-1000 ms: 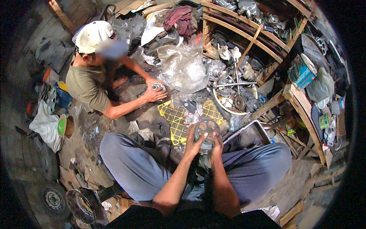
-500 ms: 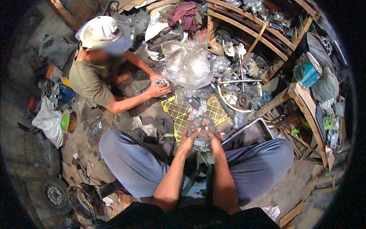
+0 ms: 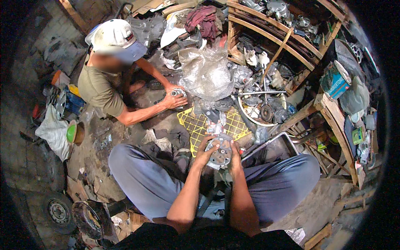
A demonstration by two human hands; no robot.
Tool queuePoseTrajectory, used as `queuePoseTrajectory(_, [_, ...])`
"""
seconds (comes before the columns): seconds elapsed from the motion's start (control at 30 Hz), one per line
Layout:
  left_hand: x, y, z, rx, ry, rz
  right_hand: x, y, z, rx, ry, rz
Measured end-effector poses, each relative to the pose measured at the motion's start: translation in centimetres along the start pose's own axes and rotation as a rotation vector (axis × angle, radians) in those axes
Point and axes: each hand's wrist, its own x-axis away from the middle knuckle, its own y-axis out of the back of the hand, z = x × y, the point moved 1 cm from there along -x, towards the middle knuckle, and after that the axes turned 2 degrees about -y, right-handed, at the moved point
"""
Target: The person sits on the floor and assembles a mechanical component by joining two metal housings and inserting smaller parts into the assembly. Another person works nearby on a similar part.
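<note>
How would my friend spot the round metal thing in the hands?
Find the blue-grey trousers low in the picture. Between the bent knees, the left hand and right hand hold a round grey metal part. Unlike the yellow grid just beyond, it's disc-shaped, with dark openings.

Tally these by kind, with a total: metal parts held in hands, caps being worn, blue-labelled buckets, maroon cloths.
Held metal parts: 2 (round metal part between left hand and right hand; smaller part with the co-worker)
Worn caps: 1 (pale cap)
Blue-labelled buckets: 1 (bucket)
Maroon cloths: 1 (cloth)
Total: 5
</note>
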Motion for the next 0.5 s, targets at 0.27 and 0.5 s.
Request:
queuePoseTrajectory(0.27, [-0.5,-0.3,0.9,0.031,0.064,-0.023,-0.9,0.7,-0.6,0.043,0.094,-0.057])
queuePoseTrajectory(0.5, [-0.2,-0.7,0.3,0.031,0.064,0.044,0.4,-0.4,0.4,-0.345,0.042,-0.105])
